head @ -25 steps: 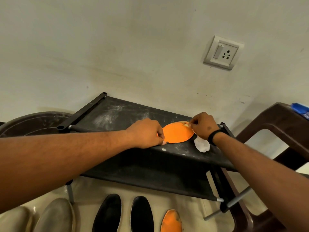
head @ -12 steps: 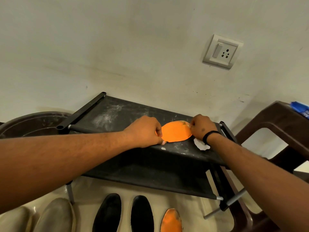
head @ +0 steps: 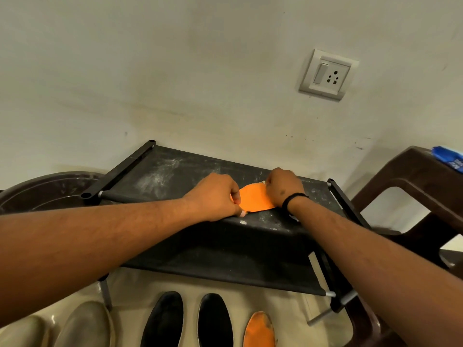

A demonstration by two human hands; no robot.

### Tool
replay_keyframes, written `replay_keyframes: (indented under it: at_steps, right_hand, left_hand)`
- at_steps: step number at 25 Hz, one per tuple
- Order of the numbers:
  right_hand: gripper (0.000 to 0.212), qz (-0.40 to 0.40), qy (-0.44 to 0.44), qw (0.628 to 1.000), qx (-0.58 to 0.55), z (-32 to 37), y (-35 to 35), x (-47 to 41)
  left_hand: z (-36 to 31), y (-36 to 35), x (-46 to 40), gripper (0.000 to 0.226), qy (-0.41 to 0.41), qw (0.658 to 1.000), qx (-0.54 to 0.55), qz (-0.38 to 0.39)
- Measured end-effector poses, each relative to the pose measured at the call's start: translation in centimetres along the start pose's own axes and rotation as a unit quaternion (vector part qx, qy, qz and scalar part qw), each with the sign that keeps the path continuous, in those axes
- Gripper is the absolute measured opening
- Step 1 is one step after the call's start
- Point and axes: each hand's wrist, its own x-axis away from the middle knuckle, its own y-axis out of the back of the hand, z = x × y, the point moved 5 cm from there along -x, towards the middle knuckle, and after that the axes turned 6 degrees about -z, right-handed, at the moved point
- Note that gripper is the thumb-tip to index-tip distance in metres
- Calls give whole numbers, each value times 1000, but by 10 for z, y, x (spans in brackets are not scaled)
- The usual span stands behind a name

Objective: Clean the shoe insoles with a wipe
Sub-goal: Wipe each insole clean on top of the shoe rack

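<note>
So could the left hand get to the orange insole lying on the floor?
Probably yes: the left hand holds the orange insole on the black shelf; released, nothing blocks the floor orange insole below the shelf's front.

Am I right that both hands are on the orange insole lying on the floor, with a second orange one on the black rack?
Not quite: they are swapped. The head view shows the left hand and right hand on the orange insole atop the black rack; the second orange one lies on the floor.
</note>
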Motion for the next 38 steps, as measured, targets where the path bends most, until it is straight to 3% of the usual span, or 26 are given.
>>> replay_keyframes:
  at_steps: [4,9,11,13,16,19,22,25,29,34,38]
  right_hand:
    - [18,56,111,992,-21,36,-7,23]
    - [15,209,156,955,-139,33,26,39]
    - [17,127,92,977,-144,11,33,22]
    - [25,62,21,996,-66,-7,29,18]
    - [34,102,29,994,-3,12,14,37]
    - [27,160,108,979,-68,43,14,51]
    - [15,205,118,951,-197,40,35,57]
    - [11,109,57,946,-300,19,71,53]
    - [13,45,7,946,-322,1,111,61]
    - [19,-6,-61,949,-309,-29,146,97]
    - [21,-6,-124,928,-350,-49,168,142]
  left_hand:
    - [2,2,-2,36,11,1000,-19,-14]
    - [7,4,-1,84,53,993,-95,-48]
    - [9,4,-5,80,68,991,-115,-25]
    - [7,2,-7,72,73,990,-121,-2]
    - [8,1,-8,68,83,990,-115,14]
    - [12,4,-11,63,91,991,-98,22]
    - [9,7,-11,60,89,991,-90,37]
    - [1,12,-11,46,75,995,-62,9]
    - [-24,35,-9,49,85,993,49,-64]
    - [-65,64,9,57,128,961,217,-116]
    - [-100,69,50,28,162,926,334,-72]
